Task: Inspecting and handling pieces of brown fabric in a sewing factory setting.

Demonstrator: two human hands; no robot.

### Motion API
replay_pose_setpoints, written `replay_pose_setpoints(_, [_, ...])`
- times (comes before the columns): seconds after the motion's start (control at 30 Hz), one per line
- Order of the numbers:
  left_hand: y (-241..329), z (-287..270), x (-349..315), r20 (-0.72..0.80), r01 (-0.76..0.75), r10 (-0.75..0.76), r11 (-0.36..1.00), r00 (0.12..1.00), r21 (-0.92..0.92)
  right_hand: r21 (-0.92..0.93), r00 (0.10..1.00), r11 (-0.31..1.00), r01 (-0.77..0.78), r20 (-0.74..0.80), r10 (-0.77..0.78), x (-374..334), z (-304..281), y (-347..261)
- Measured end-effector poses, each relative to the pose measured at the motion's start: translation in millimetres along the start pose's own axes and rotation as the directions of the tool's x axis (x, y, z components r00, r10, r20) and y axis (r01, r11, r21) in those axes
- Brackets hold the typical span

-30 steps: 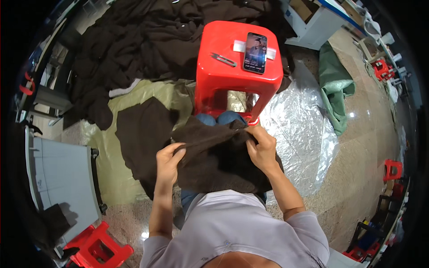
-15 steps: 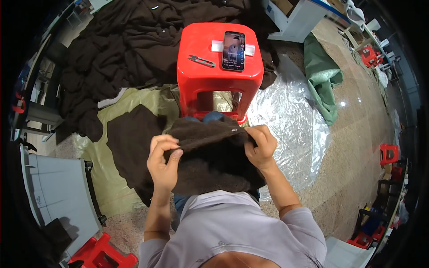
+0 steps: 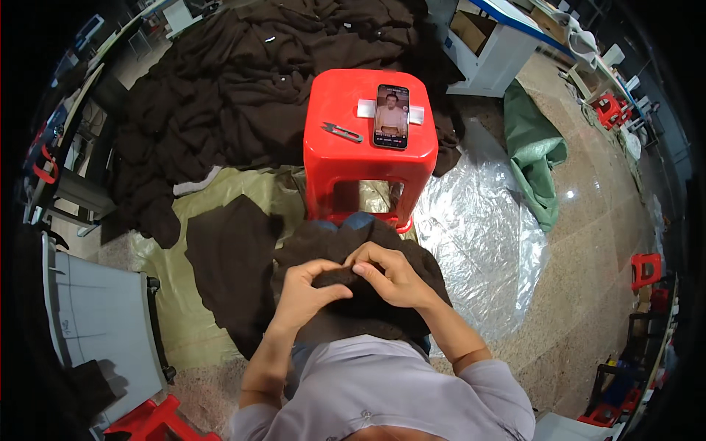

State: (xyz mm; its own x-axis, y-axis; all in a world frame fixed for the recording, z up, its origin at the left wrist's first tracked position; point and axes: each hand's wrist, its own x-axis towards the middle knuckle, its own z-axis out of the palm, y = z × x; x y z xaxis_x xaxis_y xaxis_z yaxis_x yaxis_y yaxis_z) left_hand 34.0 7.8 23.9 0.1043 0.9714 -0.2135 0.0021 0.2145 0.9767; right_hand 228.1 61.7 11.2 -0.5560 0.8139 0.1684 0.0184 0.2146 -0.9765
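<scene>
Dark brown fuzzy cloth (image 3: 360, 320) lies bunched over my lap, with another part or piece of similar cloth (image 3: 232, 257) spread to its left. My right hand (image 3: 393, 279) pinches a bit of the lap cloth between thumb and fingers. My left hand (image 3: 298, 298) meets it there, fingertips touching the cloth beside the right fingers, thumb spread apart from them. What lies right under the fingertips is too small to make out. Past my knees stands a red plastic stool (image 3: 331, 103), bearing small thread snips (image 3: 343, 132) and a phone (image 3: 392, 117) with a lit screen.
A big heap of brown cloth (image 3: 213, 88) covers the floor beyond. Yellowish plastic sheeting (image 3: 180, 323) lies on the left, clear plastic sheeting (image 3: 471, 242) on the right, near a green sheet (image 3: 537, 169). A grey-white panel (image 3: 99, 316) stands at left.
My hands have come together from the two ends of the raised cloth edge. The cloth has dropped and bunched on my lap. The view has tilted up slightly.
</scene>
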Motion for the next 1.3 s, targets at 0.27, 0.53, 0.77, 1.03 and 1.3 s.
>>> replay_pose_setpoints(0.27, [-5.3,-12.2,7.5,-0.168,-0.040,0.016,0.989,0.986,-0.141,-0.103,0.969,0.988,0.119,0.230,-0.093,14.0,-1.1,14.3])
replay_pose_setpoints(0.53, [-34.6,-25.4,17.2,-0.060,0.091,-0.161,0.786,0.985,-0.611,0.212,0.966,0.943,-0.256,0.074,0.246,25.3,-0.1,22.9])
replay_pose_setpoints(0.77, [-40.6,-30.0,18.0,-0.010,0.093,-0.120,0.822,0.993,-0.561,0.097,0.974,0.970,-0.225,0.044,0.221,22.9,3.7,19.9])
replay_pose_setpoints(1.03, [-38.0,-19.6,14.9,-0.001,0.122,-0.125,0.973,0.992,-0.198,-0.296,0.999,0.955,-0.002,-0.038,-0.010,17.8,15.5,11.6])
replay_pose_setpoints(1.3, [-52.8,-3.1,21.9,-0.304,-0.096,-0.051,0.887,0.951,-0.451,-0.341,0.981,0.933,0.119,-0.105,-0.163,11.1,33.7,21.3])
